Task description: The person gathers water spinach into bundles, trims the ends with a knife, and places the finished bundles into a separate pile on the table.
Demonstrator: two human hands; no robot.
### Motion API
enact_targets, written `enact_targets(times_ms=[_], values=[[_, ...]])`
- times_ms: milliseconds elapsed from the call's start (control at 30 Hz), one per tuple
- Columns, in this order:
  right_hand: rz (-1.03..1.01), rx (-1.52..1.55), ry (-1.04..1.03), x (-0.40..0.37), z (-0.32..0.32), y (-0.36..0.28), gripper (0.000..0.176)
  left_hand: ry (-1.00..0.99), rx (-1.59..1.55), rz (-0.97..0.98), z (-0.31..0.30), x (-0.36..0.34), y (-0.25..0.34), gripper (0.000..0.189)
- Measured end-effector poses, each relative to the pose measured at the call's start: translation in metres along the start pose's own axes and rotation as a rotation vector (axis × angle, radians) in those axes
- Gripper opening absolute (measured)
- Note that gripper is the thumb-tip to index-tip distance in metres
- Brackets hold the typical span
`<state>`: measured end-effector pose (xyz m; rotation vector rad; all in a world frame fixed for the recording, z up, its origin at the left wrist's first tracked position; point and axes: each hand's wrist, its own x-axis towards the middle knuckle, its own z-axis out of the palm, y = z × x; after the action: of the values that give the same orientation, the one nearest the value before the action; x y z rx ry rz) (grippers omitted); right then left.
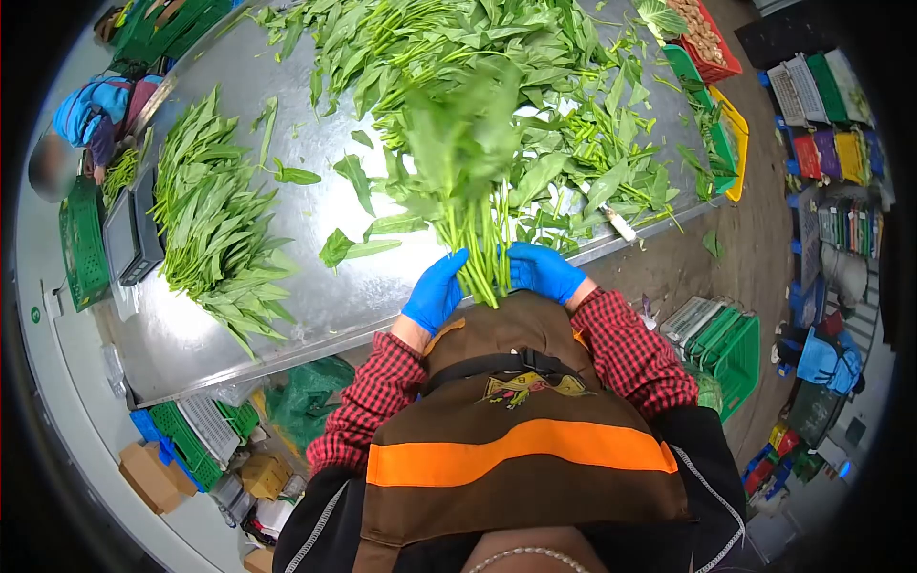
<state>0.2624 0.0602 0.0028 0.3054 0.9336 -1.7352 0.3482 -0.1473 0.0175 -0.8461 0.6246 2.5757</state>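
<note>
Both my hands wear blue gloves and hold a bunch of water spinach (pixel 478 205) at the table's near edge, close to my apron. My left hand (pixel 436 289) wraps round the stems from the left, and my right hand (pixel 544 272) closes on them from the right. The cut stem ends point toward me, while the leafy tops are smeared by motion. Beyond lies a big heap of loose water spinach (pixel 420 48). A neat pile of it (pixel 215 210) rests to the left. Right of my hands, a white-handled knife (pixel 620 225) lies partly under leaves.
The steel table (pixel 315 329) has a scale (pixel 138 229) at its left. Another person (pixel 94 113) stands at the far left beside a green crate (pixel 84 239). Green and yellow crates (pixel 735 143) and a red crate (pixel 712 62) border the right side. Stacked crates (pixel 731 358) stand right of me.
</note>
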Motion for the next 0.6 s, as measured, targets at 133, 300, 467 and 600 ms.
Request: enact_targets(times_ms=[133, 300, 467, 600], values=[[0.226, 0.292, -0.014, -0.007, 0.022, -0.009, 0.046, 0.045, 0.054, -0.068, -0.018, -0.001, -0.001, 0.035], [0.131, -0.054, -0.045, 0.007, 0.033, 0.000, 0.039, 0.058, 0.225, -0.057, -0.006, 0.006, 0.001, 0.031], [0.041, -0.182, -0.031, 0.013, 0.026, 0.007, 0.034, 0.110, 0.511, 0.086, 0.008, 0.003, 0.007, 0.032], [0.115, 0.000, 0.005, 0.004, 0.034, 0.000, 0.026, 0.152, 0.520, 0.100, 0.006, -0.001, 0.012, 0.030]])
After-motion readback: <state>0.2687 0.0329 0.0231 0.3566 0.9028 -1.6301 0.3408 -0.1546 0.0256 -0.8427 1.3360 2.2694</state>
